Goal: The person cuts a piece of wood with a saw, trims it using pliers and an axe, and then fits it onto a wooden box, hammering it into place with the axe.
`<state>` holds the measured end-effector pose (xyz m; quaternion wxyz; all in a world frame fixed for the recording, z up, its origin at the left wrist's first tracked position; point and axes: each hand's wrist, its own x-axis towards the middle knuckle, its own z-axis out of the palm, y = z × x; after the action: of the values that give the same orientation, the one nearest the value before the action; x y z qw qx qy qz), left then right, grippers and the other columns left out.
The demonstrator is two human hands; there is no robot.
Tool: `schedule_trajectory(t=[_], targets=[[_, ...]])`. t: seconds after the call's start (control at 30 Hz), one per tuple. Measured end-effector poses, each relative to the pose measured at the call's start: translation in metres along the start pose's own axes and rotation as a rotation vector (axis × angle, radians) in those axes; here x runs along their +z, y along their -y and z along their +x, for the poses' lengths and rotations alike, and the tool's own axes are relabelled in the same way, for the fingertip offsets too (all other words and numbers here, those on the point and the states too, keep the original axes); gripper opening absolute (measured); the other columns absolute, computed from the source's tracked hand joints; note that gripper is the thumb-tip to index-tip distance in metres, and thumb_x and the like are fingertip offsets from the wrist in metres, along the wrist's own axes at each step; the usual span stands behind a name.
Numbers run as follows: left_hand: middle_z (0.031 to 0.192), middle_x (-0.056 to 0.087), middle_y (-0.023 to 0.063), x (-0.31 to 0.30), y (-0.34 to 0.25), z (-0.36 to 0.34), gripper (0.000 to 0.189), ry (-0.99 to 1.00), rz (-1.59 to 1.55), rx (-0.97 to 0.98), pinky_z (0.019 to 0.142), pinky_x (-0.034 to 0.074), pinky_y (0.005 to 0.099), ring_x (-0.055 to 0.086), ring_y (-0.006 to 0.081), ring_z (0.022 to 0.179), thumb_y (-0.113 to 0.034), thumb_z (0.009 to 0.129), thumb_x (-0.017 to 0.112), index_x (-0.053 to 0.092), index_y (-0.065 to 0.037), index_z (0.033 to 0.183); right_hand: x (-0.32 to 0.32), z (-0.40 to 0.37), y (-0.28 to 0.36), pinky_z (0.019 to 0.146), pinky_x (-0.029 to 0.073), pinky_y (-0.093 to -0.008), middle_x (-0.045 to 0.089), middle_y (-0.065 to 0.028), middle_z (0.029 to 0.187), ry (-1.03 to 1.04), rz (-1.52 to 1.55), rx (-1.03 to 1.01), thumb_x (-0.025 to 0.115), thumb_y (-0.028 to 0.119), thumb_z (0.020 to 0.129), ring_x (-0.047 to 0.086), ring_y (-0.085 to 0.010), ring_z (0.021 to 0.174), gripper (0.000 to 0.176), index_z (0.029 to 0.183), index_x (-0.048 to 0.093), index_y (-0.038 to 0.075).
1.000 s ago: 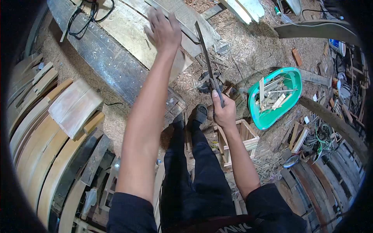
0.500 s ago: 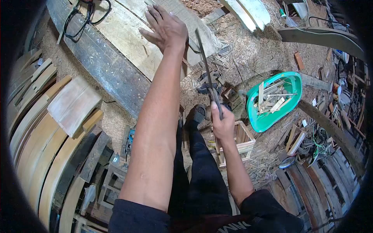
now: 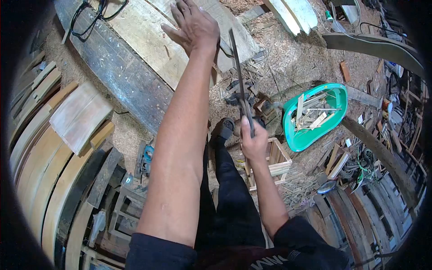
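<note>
My left hand [image 3: 196,27] lies on a pale wooden board [image 3: 139,36] on the workbench, its fingers spread and pressing down. In my right hand [image 3: 253,138], the fingers are wrapped round the handle end of a long, thin dark tool [image 3: 237,60], which looks like a blade seen edge-on. The tool points up and away from me, just right of the board's near edge. Whether it touches the board I cannot tell. A dark cable [image 3: 100,17] lies at the board's far left.
A green tub [image 3: 300,144] with wood scraps stands on the shavings-covered floor at the right. Near my right forearm is a small wooden frame [image 3: 280,168]. Curved planks [image 3: 49,166] are stacked at the left, with a teal power tool [image 3: 147,154] beside my left forearm.
My right hand and the long tool have shifted slightly left. The whole view has moved a little. My left hand is still on the board.
</note>
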<state>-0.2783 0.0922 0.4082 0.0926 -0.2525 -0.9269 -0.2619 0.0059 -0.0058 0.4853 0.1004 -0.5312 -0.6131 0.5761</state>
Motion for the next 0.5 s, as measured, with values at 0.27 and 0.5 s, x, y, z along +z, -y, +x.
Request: schedule_trajectory(t=[0.27,0.5], targets=[[0.154,0.037,0.0081,-0.014,-0.013,0.000,0.056,0.103,0.130,-0.136,0.117,0.005,0.0594,0.022,0.0249,0.147,-0.021,0.091,0.046,0.042,-0.004,0.144,-0.001,0.007,-0.009,0.049,0.033,-0.0292,0.043,0.0019,0.056,0.007,-0.016,-0.008,0.059,0.029,0.098,0.039,-0.0051,0.056,0.039,0.072,0.056,0.000],[0.154,0.037,0.0087,-0.013,-0.010,-0.006,0.056,0.076,0.116,-0.122,0.116,0.004,0.0598,0.022,0.0249,0.147,-0.021,0.091,0.045,0.042,-0.003,0.144,-0.001,0.028,0.020,0.052,0.037,-0.0267,0.045,0.0024,0.059,0.044,-0.045,0.027,0.057,0.029,0.098,0.042,-0.0059,0.059,0.036,0.078,0.060,-0.001]])
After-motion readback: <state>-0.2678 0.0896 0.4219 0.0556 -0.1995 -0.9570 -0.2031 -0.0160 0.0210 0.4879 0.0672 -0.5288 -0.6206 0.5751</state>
